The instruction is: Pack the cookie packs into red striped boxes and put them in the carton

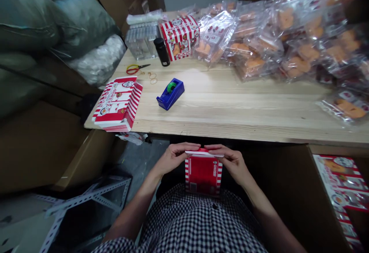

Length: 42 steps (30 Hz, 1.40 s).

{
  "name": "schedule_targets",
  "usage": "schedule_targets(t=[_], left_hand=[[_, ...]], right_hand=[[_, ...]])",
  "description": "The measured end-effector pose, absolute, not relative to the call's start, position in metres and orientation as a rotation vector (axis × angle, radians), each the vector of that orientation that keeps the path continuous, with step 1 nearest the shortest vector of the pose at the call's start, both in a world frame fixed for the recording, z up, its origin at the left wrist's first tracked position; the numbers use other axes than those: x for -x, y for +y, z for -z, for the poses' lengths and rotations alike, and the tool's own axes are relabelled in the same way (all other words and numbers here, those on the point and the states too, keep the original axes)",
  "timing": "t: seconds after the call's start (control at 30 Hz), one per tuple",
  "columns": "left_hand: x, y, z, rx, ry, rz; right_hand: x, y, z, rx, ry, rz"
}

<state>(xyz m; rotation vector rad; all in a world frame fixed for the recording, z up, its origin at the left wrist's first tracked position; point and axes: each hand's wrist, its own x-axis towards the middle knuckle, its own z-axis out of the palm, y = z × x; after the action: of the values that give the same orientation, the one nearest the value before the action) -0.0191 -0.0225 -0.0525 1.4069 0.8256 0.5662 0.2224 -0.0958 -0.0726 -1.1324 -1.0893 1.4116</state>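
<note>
A red cardboard box (pixel 203 174) with red-and-white striped edges rests against my lap, below the table's front edge. My left hand (pixel 176 155) grips the left side of its top flap, fingers over the top and thumb beneath. On the right side of the same flap, my right hand (pixel 230 157) pinches in a like way. The flap's white edge shows between both hands. What lies inside the box is hidden.
On the wooden table (pixel 230 110) are a blue tape dispenser (pixel 171 94), flattened striped boxes (pixel 118 101), scissors (pixel 137 68), a black bottle (pixel 162 52), an assembled striped box (pixel 180 37) and many bagged orange items (pixel 253 64). Packed boxes (pixel 343 180) sit in a carton at lower right.
</note>
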Motion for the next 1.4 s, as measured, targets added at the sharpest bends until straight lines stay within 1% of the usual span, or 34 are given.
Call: schedule_targets(t=[0.17, 0.33, 0.63, 0.9, 1.13, 1.23, 1.4], left_hand=[[0.015, -0.017, 0.038, -1.458, 0.804, -0.517], [0.008, -0.008, 0.034, -1.471, 0.821, -0.447], [0.0, 0.005, 0.037, -1.571, 0.855, -0.426], [-0.001, -0.001, 0.037, -1.562, 0.91, -0.439], [-0.001, 0.006, 0.026, -1.649, 0.9, -0.364], [0.003, 0.005, 0.025, -1.739, 0.873, -0.337], [0.01, -0.015, 0.026, -1.927, 0.796, -0.388]], right_hand=[[-0.235, -0.089, 0.056, 1.147, -1.209, -1.496], [-0.238, -0.078, 0.04, 1.239, -1.206, -1.503], [-0.238, -0.068, 0.053, 1.339, -1.194, -1.532], [-0.238, -0.062, 0.047, 1.309, -1.264, -1.565], [-0.239, -0.049, 0.043, 1.232, -1.311, -1.688], [-0.239, -0.052, 0.043, 1.257, -1.343, -1.657], [-0.237, -0.071, 0.047, 1.291, -1.346, -1.546]])
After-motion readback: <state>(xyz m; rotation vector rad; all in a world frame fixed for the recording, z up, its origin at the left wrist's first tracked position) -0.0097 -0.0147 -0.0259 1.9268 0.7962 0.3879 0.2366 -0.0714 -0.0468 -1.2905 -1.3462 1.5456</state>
